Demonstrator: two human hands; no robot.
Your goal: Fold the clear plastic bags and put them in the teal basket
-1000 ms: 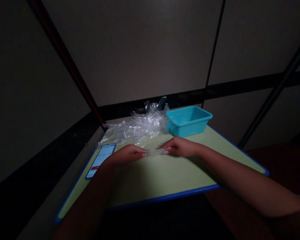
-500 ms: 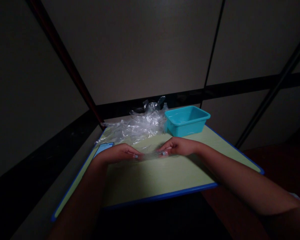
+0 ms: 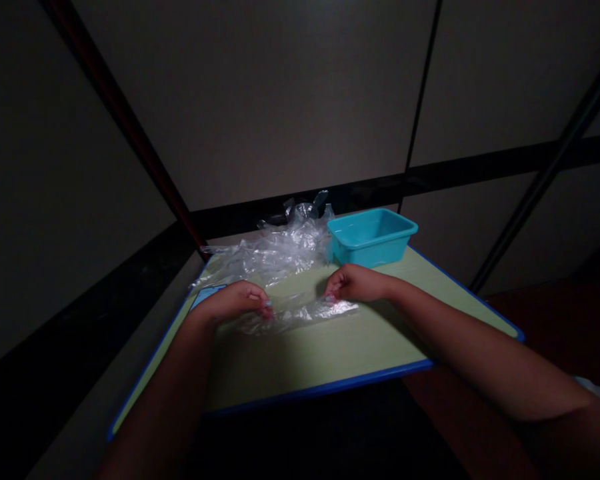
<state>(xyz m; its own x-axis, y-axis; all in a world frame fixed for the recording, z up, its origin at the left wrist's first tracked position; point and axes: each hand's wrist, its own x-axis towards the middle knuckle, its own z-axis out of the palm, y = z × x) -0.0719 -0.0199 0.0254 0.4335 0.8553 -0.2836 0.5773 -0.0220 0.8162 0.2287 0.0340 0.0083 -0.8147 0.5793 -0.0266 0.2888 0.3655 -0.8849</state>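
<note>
A clear plastic bag stretches between my two hands, low over the middle of the table. My left hand pinches it near its left end, thumb against curled fingers. Toward its right end, my right hand grips the same thin plastic between thumb and fingers. Behind them lies a crumpled heap of clear plastic bags. The turquoise basin stands just beyond my right hand; no contents show inside it.
The pale table has a blue edge. A phone lies at its left side, partly behind my left wrist. Dark-striped panels rise right behind the table.
My hands have moved a little apart, and the plastic between them now spreads flatter and wider. The heap and the basin have stayed in place.
</note>
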